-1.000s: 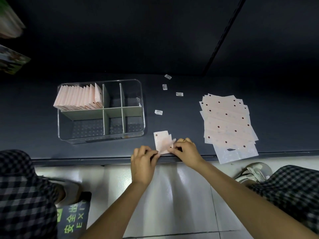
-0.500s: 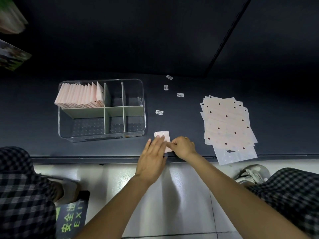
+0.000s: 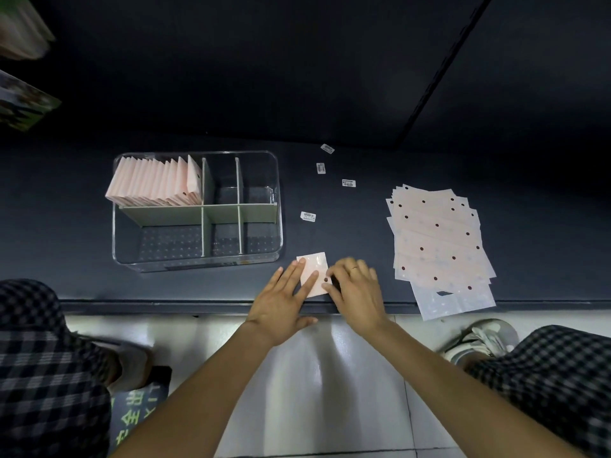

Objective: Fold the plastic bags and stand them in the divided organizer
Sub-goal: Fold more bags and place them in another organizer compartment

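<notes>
At table edge (image 3: 198, 302): left hand (image 3: 281, 302) fingers flat on folded bag (image 3: 314, 274); right hand (image 3: 358, 292) fingers pinching it

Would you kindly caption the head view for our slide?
Left hand flattens a folded pink bag as right hand pinches it, beside the organizer.

Folded bag (image 3: 313, 273): a second ago it was lifted and pinched at the bench edge — now it lies flat, a compact square.
Left hand (image 3: 287, 299): was curled on the bag's corner — its fingers now lie straight across the bag.
Right hand (image 3: 357, 292): has gone from pinching to resting at the bag's right edge.
</notes>
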Tool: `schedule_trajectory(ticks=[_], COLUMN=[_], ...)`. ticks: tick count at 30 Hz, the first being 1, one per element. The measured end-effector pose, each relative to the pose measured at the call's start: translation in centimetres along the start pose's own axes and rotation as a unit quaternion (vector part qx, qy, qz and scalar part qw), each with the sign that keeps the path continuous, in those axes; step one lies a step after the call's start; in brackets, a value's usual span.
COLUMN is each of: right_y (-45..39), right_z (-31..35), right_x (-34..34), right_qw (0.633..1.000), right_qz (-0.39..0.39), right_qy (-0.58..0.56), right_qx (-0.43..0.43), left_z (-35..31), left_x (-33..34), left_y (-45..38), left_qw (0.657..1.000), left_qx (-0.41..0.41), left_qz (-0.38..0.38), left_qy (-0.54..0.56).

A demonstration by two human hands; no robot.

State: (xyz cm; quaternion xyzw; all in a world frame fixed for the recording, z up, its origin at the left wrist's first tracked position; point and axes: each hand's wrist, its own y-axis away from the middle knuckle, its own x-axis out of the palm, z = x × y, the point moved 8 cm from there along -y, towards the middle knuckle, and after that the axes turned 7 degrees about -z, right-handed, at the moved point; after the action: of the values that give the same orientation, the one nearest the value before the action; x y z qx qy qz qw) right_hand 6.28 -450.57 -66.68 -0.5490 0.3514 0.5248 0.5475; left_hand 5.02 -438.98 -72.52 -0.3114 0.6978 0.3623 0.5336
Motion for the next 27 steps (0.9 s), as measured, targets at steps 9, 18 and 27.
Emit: schedule_trajectory(ticks=[9,18,27], right_y=[1.7,0.4,-4.3], right_z=[1.9,1.9,0.2], right_x=[-0.4,-1.8,-2.9], right_qw=[0.98,0.983,0.843], right_qz=[-0.054,-0.016,0.026], right_qy=[0.018,-0.085,-0.488], right_qx=[-0.189,-0.162,0.227], left_z=[-0.7,0.3,4.3], left_x=[-0.1,-3.2,-7.3], left_y=[1.0,2.3,1.5], left_qw=[0.999,0.96,0.703], left_qx=[-0.018,-0.099,-0.251], left_qz=[-0.029,-0.199,-0.208], left_qy=[0.008,0.168,0.632])
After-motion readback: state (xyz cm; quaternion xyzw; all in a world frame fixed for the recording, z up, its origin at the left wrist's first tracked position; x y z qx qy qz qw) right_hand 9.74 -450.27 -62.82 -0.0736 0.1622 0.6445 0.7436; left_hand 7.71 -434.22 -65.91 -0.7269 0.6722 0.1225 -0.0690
